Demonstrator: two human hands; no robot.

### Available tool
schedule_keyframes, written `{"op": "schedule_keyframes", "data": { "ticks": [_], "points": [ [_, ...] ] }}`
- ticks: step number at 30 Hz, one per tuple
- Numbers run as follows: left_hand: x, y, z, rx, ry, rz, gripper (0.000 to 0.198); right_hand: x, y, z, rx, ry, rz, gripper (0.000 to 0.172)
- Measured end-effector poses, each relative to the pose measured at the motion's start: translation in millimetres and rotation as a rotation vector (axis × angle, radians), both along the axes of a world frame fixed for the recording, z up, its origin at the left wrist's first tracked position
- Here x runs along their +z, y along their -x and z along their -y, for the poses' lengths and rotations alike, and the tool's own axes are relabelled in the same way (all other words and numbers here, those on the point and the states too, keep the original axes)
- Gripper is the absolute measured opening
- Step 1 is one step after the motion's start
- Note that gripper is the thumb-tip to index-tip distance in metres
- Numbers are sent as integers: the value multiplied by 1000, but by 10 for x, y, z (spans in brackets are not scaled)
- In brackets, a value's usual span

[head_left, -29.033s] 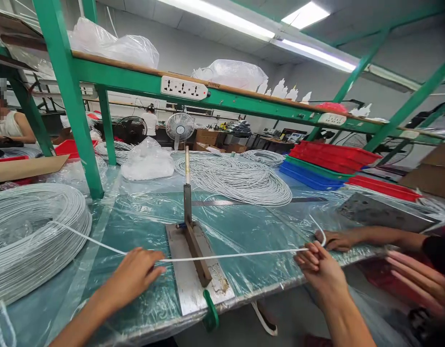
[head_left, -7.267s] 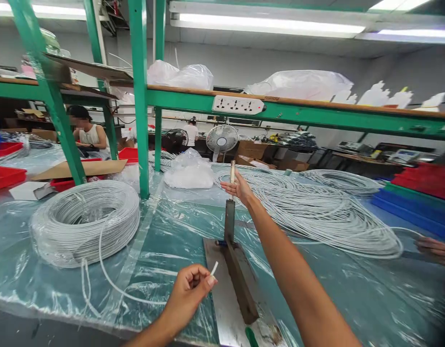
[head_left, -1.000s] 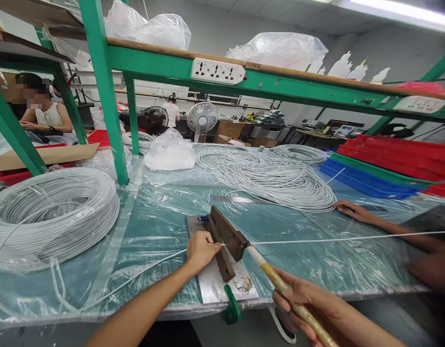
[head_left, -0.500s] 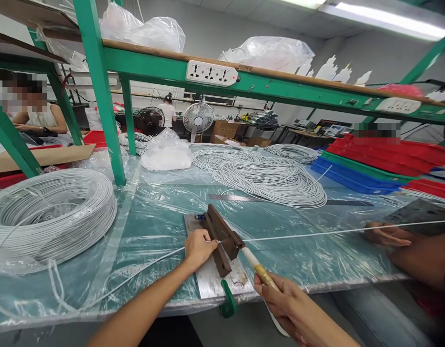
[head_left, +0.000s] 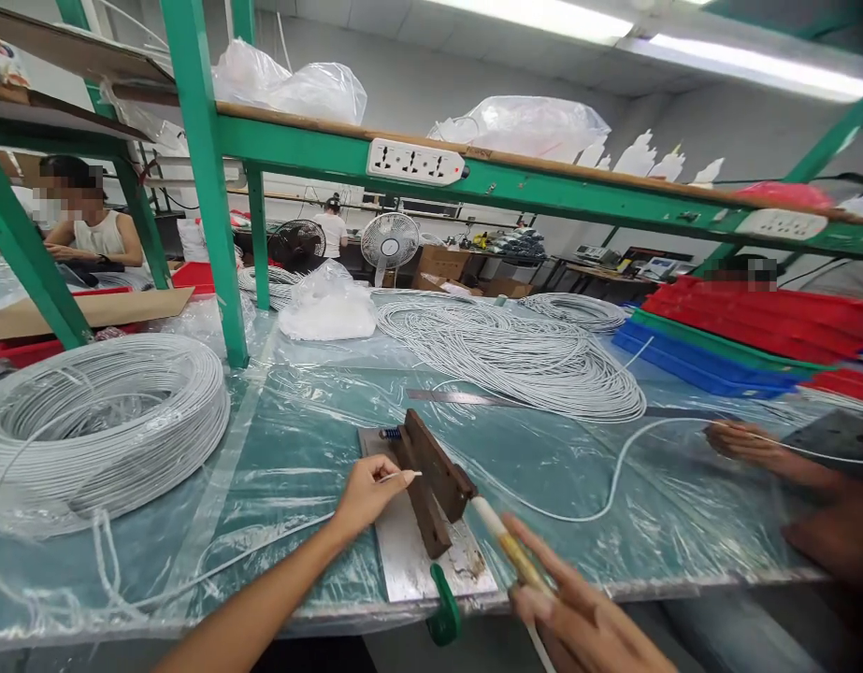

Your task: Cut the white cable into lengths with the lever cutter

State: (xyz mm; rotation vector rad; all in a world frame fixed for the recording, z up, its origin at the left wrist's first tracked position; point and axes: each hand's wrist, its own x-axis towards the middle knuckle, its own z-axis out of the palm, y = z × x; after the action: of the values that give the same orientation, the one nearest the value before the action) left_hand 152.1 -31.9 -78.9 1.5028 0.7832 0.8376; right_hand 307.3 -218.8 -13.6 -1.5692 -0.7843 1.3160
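My left hand (head_left: 369,494) pinches a white cable (head_left: 283,525), whose short cut end pokes out past the fingertips beside the cutter's jaws. The bench cable cutter (head_left: 438,465), brown metal with a blue spring, stands on a pale metal plate (head_left: 401,572) at the table edge. My right hand (head_left: 585,612), partly blurred, is around the cutter's handle (head_left: 510,542), which is white with yellowish wrapping. A separate length of cable (head_left: 617,479) curves across the table on the right to a co-worker's hand (head_left: 750,451).
A thick cable coil (head_left: 171,421) lies left; loose cable loops (head_left: 515,350) spread behind the cutter near a steel ruler (head_left: 466,398). A green clamp (head_left: 443,608) sits at the front edge. A green post (head_left: 210,187) and stacked bins (head_left: 704,360) border the work area.
The cable, taut through the cutter before, is now in two pieces; the right piece sags onto the table. My left hand has drawn back slightly left. The right hand's fingers have straightened somewhat.
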Motion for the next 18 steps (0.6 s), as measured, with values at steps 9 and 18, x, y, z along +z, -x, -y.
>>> {"op": "schedule_keyframes", "data": {
  "ticks": [9, 18],
  "points": [
    [102, 351, 249, -93, 92, 18, 64, 1239, -240, -1338, 10, -347, -251, 61],
    [111, 435, 459, -92, 136, -28, 73, 1093, -320, -2911, 89, -415, -47, 66]
  ]
}}
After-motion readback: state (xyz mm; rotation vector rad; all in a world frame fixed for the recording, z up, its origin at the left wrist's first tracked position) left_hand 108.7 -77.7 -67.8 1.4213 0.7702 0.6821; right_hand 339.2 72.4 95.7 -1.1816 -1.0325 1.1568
